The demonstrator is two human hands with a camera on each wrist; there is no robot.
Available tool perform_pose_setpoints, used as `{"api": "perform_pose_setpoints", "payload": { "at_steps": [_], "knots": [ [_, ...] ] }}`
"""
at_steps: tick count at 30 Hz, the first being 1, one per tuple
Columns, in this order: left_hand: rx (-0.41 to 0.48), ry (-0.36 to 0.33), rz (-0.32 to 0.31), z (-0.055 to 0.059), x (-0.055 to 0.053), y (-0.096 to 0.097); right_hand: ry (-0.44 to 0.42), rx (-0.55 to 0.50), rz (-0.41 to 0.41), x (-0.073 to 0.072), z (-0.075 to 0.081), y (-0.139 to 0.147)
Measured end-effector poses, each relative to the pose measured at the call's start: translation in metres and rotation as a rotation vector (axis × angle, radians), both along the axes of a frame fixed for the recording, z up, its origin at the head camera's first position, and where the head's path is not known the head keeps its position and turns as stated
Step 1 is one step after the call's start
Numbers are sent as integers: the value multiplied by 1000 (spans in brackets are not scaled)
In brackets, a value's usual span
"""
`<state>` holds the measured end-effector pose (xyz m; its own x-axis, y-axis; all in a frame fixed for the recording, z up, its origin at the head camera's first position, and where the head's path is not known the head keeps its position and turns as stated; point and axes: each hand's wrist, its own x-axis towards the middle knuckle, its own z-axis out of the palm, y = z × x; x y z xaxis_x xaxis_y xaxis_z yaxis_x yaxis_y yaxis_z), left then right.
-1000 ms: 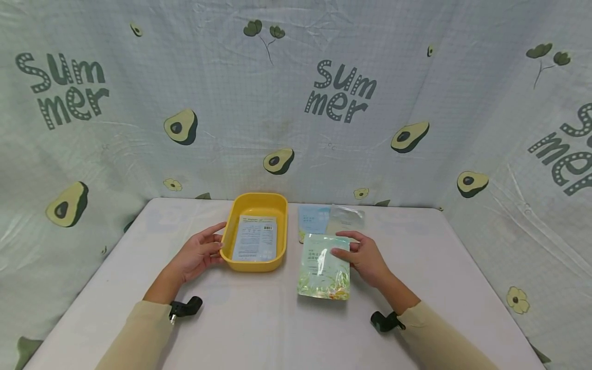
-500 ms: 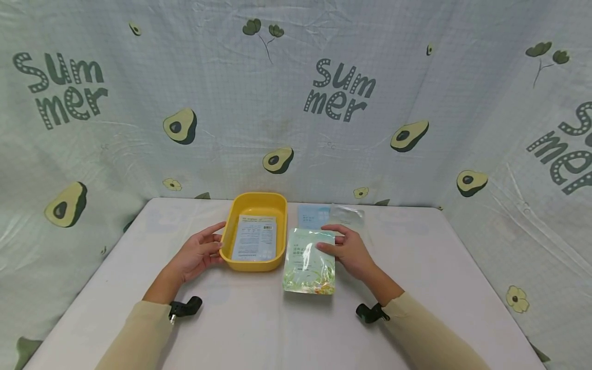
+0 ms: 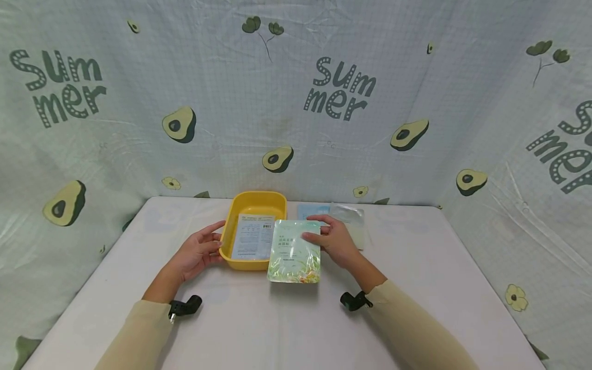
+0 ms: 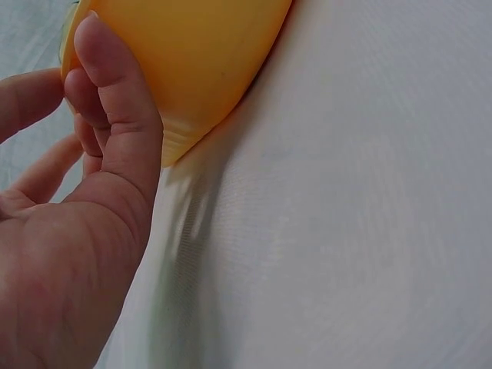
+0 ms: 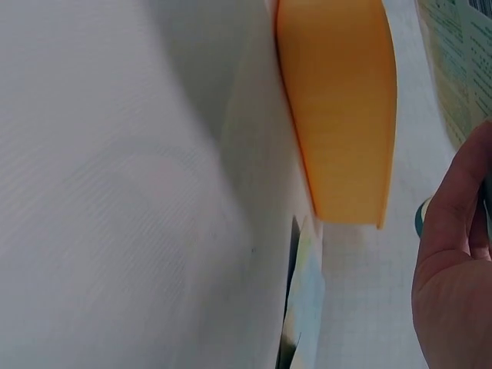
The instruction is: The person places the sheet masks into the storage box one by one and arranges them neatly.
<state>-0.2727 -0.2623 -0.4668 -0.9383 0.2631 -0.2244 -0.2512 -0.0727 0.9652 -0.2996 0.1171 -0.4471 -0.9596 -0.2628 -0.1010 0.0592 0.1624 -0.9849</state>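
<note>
A yellow plastic basin (image 3: 252, 264) stands on the table, with a pale printed packet (image 3: 252, 239) lying flat inside. At its left side, my left hand (image 3: 199, 253) holds the rim between thumb and fingers; the left wrist view shows the thumb against the basin wall (image 4: 207, 61). My right hand (image 3: 337, 241) pinches a pale green foil pouch (image 3: 293, 254) by its upper right edge. The pouch is raised above the table, and in the head view it overlaps the basin's lower right corner. Its printed back (image 5: 461, 69) shows in the right wrist view.
Behind the right hand lie a light blue packet (image 3: 309, 211) and a silvery packet (image 3: 349, 214), both partly covered. White cloth covers the table (image 3: 259, 329). A patterned curtain (image 3: 222, 103) rises along the back and sides.
The right hand has carried the green pouch leftward and slightly farther back, from beside the basin to over its right edge. My left hand and the basin have stayed in place.
</note>
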Motion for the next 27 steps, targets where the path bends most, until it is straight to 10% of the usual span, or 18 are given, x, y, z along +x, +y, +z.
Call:
{"api": "perform_pose_setpoints", "payload": {
  "at_steps": [27],
  "knots": [
    [-16, 4, 14, -1, -1, 2, -57, -61, 16, -31, 0, -61]
  ]
}}
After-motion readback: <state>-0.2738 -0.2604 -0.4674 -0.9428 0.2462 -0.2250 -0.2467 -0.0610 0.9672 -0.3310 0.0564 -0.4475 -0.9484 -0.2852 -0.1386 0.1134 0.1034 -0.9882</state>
